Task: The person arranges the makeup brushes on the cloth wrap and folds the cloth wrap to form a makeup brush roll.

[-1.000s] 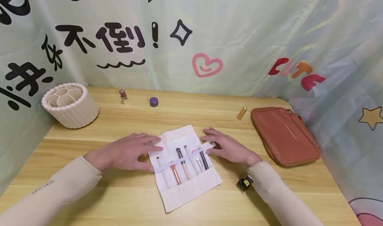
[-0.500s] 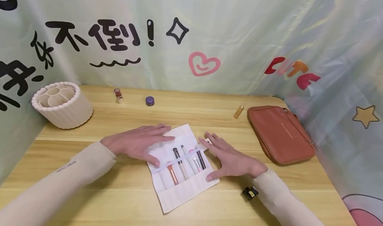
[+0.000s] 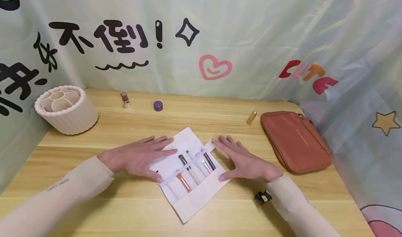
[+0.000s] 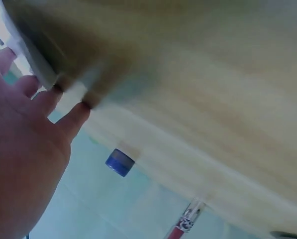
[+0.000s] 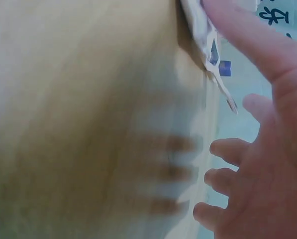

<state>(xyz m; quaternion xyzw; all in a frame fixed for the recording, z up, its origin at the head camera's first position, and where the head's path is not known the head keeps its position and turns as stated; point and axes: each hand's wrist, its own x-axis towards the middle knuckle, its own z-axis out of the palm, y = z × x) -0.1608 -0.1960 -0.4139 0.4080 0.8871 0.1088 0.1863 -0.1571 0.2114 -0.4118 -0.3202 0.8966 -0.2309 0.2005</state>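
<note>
Diagonally the white brush roll (image 3: 191, 176) lay unrolled mid-table (image 3: 220, 118), its brushes' (image 3: 188, 167) heads pointing up-left; the left hand (image 3: 138, 156) pressed flat on its left edge, fingers straight; the right hand (image 3: 245, 160) lay flat beside its right edge, fingers spread.

The middle of the tabletop (image 3: 220, 118) is taken up by the unrolled brush roll (image 3: 188, 174), flanked by the left hand (image 3: 138, 156) and right hand (image 3: 245, 162) lying flat. Bare wood is left between the roll and the back edge, where only a lipstick (image 3: 125, 100), a purple jar (image 3: 158, 105) and a gold tube (image 3: 251, 117) are spaced out. The back left corner is blocked by the ribbed holder (image 3: 66, 109), the right edge by the brown bag (image 3: 296, 141). A small black bottle (image 3: 263, 197) lies near the front edge.
</note>
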